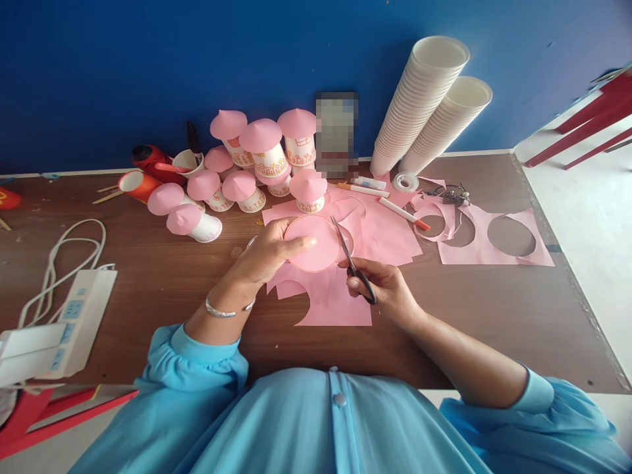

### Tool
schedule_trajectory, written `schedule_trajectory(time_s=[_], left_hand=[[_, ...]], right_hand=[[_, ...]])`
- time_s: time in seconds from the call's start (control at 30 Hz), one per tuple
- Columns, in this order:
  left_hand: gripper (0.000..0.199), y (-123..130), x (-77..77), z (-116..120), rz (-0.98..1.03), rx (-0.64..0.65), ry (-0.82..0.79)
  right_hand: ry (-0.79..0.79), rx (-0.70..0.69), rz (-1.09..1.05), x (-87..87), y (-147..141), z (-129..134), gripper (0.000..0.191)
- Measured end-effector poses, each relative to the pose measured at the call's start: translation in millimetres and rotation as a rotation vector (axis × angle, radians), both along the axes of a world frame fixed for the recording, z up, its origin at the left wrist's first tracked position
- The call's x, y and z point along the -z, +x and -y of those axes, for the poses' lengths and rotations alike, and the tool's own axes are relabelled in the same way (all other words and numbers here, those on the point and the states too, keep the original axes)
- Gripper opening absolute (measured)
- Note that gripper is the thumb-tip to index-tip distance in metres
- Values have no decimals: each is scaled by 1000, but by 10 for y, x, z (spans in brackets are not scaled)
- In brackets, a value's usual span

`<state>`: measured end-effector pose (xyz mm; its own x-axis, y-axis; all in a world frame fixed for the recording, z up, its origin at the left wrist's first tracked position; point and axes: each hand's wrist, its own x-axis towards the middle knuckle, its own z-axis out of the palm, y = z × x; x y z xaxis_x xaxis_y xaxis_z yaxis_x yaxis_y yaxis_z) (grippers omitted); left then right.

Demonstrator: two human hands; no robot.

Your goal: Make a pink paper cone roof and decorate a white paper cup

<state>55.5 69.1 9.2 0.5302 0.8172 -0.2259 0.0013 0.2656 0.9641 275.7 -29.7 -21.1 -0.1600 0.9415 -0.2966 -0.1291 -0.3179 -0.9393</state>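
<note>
My left hand (273,253) pinches a round pink paper disc (316,253) by its left side, with the thumb lying on top. An orange line runs round the disc's edge. In my right hand (382,288) is a pair of black-handled scissors (349,257), its blades pointing up and away at the disc's right edge. Whether the blades touch the paper I cannot tell. Beneath both hands lie pink paper sheets (390,234) and a cut pink offcut (345,306).
Paper cups with pink cone roofs (261,145) stand at the back. To their right are two tall stacks of white cups (419,99), markers (402,212), a tape roll (407,182) and pink sheets with round holes (478,250). A white power strip (83,316) lies at left.
</note>
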Motion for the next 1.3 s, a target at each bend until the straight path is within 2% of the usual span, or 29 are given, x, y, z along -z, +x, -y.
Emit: schedule_trajectory(time_s=[0.6, 1.3], left_hand=[[47, -22, -67, -38, -40, 5, 11], [40, -32, -60, -50, -35, 12, 9]], right_hand=[[3, -53, 35, -18, 9, -2, 52], [4, -56, 23, -26, 15, 6, 47]])
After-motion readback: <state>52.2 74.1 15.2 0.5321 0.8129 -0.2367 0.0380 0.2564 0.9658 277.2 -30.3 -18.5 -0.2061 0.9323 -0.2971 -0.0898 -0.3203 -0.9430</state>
